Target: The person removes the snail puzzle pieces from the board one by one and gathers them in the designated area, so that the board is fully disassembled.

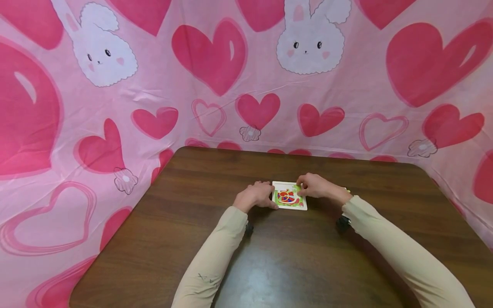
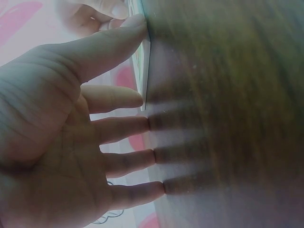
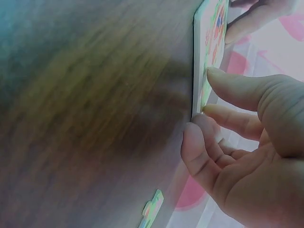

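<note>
A small square jigsaw puzzle board [image 1: 292, 208] with a red and blue snail picture lies flat on the table. Along its left side is my left hand [image 1: 256, 196], thumb on the near edge and forefinger at the board's side; the straight fingers [image 2: 126, 127] rest their tips on the tabletop. My right hand [image 1: 316, 187] bends over the upper right of the board. Its thumb and forefinger pinch a greenish puzzle piece [image 3: 204, 90] against the board, mostly covered by the fingertips. The other fingers curl beside the board's edge.
Another greenish puzzle piece [image 3: 153, 209] lies on the wooden table [image 1: 161, 239], mostly behind the right wrist in the head view. A pink curtain [image 1: 265, 81] with hearts and rabbits hangs around the table's back and sides.
</note>
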Demonstrator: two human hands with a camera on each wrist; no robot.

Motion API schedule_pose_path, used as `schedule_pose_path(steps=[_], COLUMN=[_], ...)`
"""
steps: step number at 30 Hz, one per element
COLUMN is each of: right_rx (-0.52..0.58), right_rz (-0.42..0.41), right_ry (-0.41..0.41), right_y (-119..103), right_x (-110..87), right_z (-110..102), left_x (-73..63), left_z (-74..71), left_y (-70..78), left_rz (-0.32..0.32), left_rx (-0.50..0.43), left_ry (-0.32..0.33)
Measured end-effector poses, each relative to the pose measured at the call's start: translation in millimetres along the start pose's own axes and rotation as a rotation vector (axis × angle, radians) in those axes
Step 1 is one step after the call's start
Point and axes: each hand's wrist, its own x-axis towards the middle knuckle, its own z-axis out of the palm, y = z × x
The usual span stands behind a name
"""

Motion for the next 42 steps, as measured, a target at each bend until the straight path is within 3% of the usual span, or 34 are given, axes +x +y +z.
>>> schedule_pose_path(steps=[14, 24, 30, 37, 42], right_rx=[0.034, 0.061, 0.091, 0.114, 0.146], right_rz=[0.019, -0.032, -0.075, -0.054, 0.007], right_ry=[0.046, 0.163, 0.190, 0.206, 0.177], right_y=[1.2, -2.7, -5.7, -1.6, 6.3], right_x=[2.7, 2.4, -0.2, -8.8, -18.5], right_z=[1.8, 3.9, -0.6, -11.0, -18.1], left_x=[-1.3, -3.0, -2.8, -3.2, -3.9], left_z=[0.0, 1.3, 1.6, 0.9, -0.2], left_y=[0.1, 1.1, 0.3, 0.0, -0.2], left_rz=[0.007, 0.013, 0.002, 0.007, 0.012], left_rx=[0.003, 0.005, 0.002, 0.004, -0.001], left_ry=[0.007, 0.016, 0.005, 0.005, 0.016])
